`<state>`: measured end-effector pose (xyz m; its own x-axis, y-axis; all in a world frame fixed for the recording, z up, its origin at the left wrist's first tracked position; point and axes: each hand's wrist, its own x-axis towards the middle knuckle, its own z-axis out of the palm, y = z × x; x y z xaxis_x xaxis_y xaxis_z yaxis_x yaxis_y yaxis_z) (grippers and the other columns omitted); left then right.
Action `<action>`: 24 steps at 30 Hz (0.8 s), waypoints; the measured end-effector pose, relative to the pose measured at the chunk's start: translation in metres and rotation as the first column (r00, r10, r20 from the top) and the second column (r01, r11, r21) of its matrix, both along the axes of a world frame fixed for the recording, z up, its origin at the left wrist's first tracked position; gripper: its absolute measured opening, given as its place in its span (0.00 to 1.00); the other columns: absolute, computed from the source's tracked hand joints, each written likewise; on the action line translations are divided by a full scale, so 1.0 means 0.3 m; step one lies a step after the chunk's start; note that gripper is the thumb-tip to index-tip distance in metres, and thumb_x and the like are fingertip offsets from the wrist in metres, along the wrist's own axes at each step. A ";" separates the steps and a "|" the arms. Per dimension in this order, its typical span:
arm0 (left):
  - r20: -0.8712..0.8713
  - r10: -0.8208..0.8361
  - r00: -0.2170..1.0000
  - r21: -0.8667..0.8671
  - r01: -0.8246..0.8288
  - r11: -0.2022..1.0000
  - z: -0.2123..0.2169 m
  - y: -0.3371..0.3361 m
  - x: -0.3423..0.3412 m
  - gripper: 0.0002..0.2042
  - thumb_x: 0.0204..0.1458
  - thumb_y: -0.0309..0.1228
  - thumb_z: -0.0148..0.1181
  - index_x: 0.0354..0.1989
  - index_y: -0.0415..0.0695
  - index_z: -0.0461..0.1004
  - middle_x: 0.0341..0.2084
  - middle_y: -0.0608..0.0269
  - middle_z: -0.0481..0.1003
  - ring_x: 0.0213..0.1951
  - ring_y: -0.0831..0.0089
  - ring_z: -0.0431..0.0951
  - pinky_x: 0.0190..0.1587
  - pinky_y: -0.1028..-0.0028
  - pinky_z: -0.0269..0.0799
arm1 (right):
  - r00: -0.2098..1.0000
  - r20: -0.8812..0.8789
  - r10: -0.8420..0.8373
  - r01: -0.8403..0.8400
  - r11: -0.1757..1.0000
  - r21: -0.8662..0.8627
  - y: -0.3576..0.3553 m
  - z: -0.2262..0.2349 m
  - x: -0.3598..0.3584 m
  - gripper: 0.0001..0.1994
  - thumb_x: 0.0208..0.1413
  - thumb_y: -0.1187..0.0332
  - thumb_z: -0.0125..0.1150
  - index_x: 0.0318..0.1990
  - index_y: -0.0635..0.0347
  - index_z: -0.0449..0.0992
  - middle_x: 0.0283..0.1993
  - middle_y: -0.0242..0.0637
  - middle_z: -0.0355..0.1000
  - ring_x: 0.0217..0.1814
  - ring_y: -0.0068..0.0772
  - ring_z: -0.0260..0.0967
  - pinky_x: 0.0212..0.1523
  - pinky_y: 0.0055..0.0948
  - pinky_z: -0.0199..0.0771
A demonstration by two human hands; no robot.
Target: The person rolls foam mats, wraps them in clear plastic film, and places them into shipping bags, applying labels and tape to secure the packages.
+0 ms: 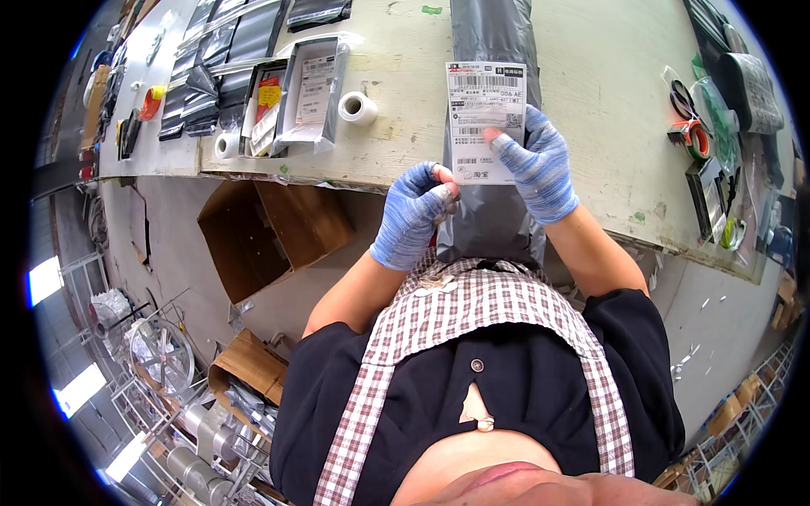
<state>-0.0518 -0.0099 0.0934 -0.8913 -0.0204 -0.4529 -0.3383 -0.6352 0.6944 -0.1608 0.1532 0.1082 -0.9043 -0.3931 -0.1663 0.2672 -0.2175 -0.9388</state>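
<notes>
A white printed shipping label (487,101) is held up over a long grey plastic mailing bag (489,221), which runs from the table down over its front edge to my apron. My right hand (540,164), in a blue fingerless glove, grips the label at its right side, thumb on the front. My left hand (419,207), gloved the same way, pinches at the label's lower left corner; thumb and fingertips are together there. The fingers behind the label are hidden.
On the table (388,93) stand a white tape roll (358,109), a clear-wrapped tray of labels (314,88) and dark folded bags (228,51). Scissors (682,99) and tape rolls lie at the right. An open cardboard box (270,232) sits below the left edge.
</notes>
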 end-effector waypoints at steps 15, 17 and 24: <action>-0.144 0.054 0.988 -0.168 -0.078 0.983 0.022 0.036 0.009 0.05 0.53 0.23 0.65 0.36 0.40 0.76 0.31 0.69 0.78 0.32 0.84 0.74 0.36 0.83 0.71 | 0.668 -0.705 0.240 -0.063 0.962 0.267 0.033 -0.006 0.097 0.17 0.49 0.74 0.70 0.48 0.60 0.76 0.40 0.43 0.77 0.40 0.42 0.78 0.42 0.31 0.78; -0.183 0.074 0.980 -0.292 -0.126 0.948 0.051 0.053 0.011 0.05 0.54 0.23 0.64 0.38 0.39 0.77 0.31 0.68 0.78 0.33 0.85 0.75 0.37 0.83 0.72 | 0.688 -0.703 0.179 -0.059 0.980 0.192 0.023 -0.031 0.111 0.13 0.51 0.75 0.68 0.45 0.61 0.78 0.38 0.42 0.78 0.38 0.39 0.79 0.39 0.28 0.79; -0.289 0.096 0.953 -0.414 -0.214 0.885 0.002 0.066 0.018 0.04 0.53 0.21 0.65 0.36 0.39 0.77 0.30 0.69 0.78 0.32 0.85 0.74 0.37 0.83 0.72 | 0.740 -0.657 0.142 0.000 0.977 0.211 0.026 -0.039 0.131 0.09 0.51 0.76 0.67 0.41 0.61 0.80 0.37 0.41 0.79 0.35 0.36 0.80 0.35 0.26 0.79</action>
